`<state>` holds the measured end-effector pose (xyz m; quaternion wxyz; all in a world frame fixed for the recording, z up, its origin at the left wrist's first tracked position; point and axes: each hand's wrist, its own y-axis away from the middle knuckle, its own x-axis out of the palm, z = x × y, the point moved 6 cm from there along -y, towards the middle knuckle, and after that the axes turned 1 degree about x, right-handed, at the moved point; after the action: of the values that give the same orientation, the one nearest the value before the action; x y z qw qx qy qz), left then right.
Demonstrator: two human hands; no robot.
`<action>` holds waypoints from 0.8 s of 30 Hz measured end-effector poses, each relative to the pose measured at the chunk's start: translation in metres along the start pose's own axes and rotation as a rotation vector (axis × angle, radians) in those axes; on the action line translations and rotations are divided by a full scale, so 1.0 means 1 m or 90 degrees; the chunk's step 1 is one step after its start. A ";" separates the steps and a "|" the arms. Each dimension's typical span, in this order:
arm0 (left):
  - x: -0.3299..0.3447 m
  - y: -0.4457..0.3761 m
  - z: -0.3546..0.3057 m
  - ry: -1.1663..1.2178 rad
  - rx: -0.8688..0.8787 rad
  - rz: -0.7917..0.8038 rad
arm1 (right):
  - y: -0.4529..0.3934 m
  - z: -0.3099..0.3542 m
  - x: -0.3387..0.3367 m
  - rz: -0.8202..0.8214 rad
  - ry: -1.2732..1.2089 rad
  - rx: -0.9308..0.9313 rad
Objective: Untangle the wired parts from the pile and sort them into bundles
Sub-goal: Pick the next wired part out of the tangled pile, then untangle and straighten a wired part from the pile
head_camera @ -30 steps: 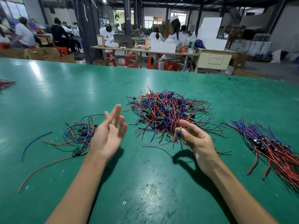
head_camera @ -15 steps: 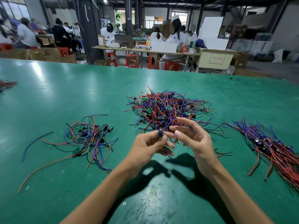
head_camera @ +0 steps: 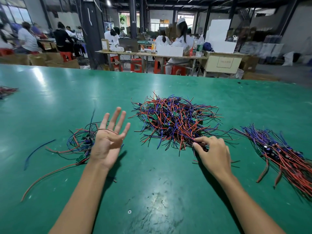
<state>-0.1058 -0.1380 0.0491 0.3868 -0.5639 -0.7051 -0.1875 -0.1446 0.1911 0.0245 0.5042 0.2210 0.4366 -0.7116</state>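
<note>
Half the right bundle (head_camera: 285,154) is cut off.

A tangled pile (head_camera: 175,120) of red and blue wired parts lies centre; a loose bundle (head_camera: 81,142) left, a combed bundle (head_camera: 283,154) right.

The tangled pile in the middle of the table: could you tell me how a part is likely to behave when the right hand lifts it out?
The wires in the tangled pile look thin and floppy, so a lifted part would probably droop. They cross densely, so neighbours will likely snag and drag along. The right hand pinches at the near edge, where loose ends may free more easily.
</note>
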 end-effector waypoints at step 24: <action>0.056 0.041 0.080 -1.019 0.306 0.351 | 0.028 0.057 -0.034 -0.108 -0.471 -0.233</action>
<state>-0.0978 -0.0337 0.0339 -0.0838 -0.5796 -0.6238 0.5176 -0.0985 0.1582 0.0685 0.5978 -0.1794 0.3620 -0.6924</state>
